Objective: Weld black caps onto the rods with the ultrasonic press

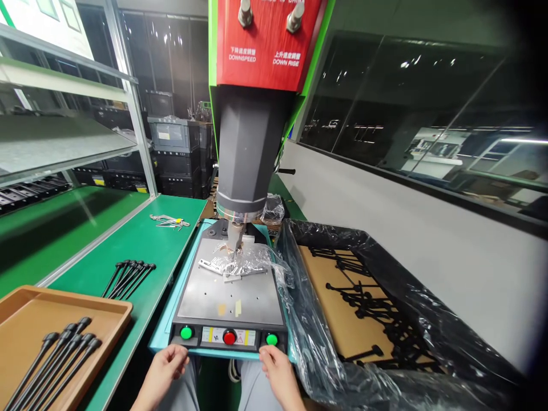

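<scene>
At the front edge of a press machine, my left hand [168, 363] is loosely curled below the left green button [186, 332]. No object shows in its fingers. On the other side, my right hand [276, 368] is also curled, its fingertips just under the right green button [271, 340], with nothing visible in it. A red button [229, 337] sits between the green ones. Behind the buttons lies the metal base plate [197, 302], bearing a small metal fixture [209, 266] wrapped in clear plastic film [257, 260]. The pointed metal tool head [235, 235] reaches down to the film.
Left, a brown tray [115, 308] holds several black rods with thick ends [64, 354]; more rods [128, 277] lie on the green table [158, 245] near pliers [169, 220]. Right, a plastic-lined box [317, 319] holds many black rods [385, 319]. The red-fronted press column [257, 74] stands ahead.
</scene>
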Tool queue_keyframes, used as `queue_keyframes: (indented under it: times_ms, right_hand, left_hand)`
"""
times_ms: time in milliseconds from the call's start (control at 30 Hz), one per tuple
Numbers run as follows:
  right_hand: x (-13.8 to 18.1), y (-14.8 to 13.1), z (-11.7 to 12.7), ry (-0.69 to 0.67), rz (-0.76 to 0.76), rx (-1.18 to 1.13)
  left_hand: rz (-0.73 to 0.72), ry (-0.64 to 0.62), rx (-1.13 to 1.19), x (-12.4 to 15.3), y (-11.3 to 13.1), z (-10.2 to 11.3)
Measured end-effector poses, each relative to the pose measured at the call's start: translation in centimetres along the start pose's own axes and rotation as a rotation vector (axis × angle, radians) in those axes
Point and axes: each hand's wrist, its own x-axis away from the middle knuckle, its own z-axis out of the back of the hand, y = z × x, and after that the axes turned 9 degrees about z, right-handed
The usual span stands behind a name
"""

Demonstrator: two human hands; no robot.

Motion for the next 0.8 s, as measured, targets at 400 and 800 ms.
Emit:
queue_keyframes:
  times_ms: [400, 800]
  right_hand:
    - [-1.6, -5.6, -0.4, -0.112, 0.159, -0.162]
    - [-7.8, -11.7, -1.9, -0.169, 0.175, -0.316]
  left_hand:
    - [-0.076, -0.001, 0.053, -0.5, 2.2, -1.0]
    - [-0.243, 0.173, 0.218, -7.2, 17.0, -4.0]
